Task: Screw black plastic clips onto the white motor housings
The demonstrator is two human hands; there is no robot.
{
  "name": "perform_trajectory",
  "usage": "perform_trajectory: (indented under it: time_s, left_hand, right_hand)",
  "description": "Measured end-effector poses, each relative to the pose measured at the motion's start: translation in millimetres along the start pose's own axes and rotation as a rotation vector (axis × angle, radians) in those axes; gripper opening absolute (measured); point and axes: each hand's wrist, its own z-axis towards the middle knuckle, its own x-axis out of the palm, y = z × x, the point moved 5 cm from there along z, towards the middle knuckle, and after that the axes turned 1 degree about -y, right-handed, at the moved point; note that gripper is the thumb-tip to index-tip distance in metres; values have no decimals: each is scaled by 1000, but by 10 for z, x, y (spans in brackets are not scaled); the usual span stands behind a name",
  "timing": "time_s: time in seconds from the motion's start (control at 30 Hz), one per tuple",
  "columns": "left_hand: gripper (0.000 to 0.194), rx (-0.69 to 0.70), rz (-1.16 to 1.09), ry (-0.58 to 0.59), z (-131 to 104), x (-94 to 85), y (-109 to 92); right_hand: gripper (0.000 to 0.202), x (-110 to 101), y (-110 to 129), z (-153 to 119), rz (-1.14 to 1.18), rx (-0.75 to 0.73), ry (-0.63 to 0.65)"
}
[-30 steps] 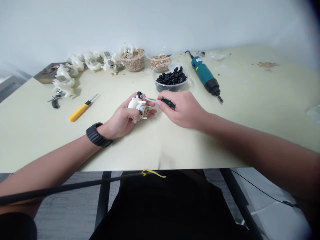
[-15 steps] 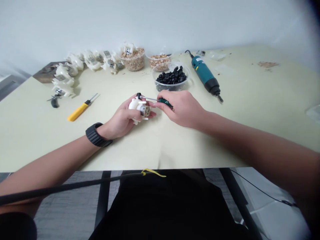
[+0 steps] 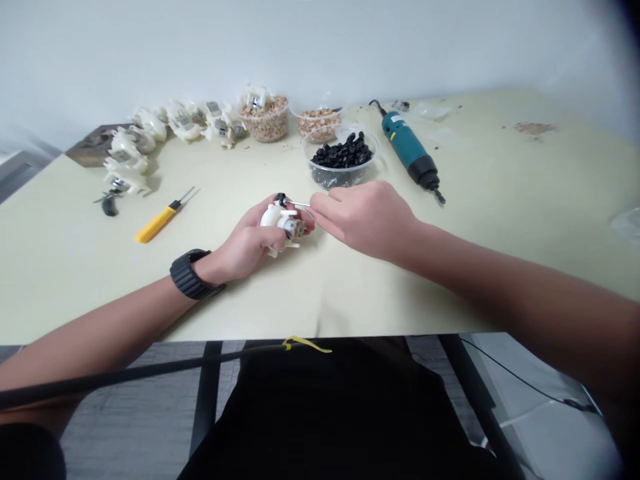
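Observation:
My left hand (image 3: 245, 243) is closed around a white plastic housing (image 3: 271, 217) that has a small metal motor (image 3: 294, 229) set in it. A small black part (image 3: 281, 199) sits at the housing's upper edge, by my left fingertips. My right hand (image 3: 367, 217) is wrapped round a screwdriver, whose thin metal shaft (image 3: 299, 203) points left, its tip at the black part. The fingers now hide the screwdriver's handle.
Behind my hands stands a clear tub (image 3: 341, 175) of black parts. Two more tubs hold small tan pieces (image 3: 267, 127). A teal power screwdriver (image 3: 410, 148) lies to the right, a yellow-handled screwdriver (image 3: 155, 225) to the left. Several white housings (image 3: 125, 157) line the back left.
The white housing and the black part have shifted slightly right and down. My right hand has turned over the screwdriver, so its green handle, visible before, is covered.

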Motion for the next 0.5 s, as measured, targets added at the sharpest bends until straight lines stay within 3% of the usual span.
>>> perform_trajectory:
  time_s: [0.23, 0.37, 0.5]
  left_hand:
    - [41, 1, 125, 5, -60, 39, 9]
    - [39, 63, 191, 3, -90, 90, -101]
    - [40, 85, 252, 8, -72, 68, -129]
  right_hand:
    - [33, -46, -28, -19, 535, 162, 8]
    - [34, -6, -76, -3, 822, 286, 128]
    - [36, 36, -119, -4, 802, 233, 124]
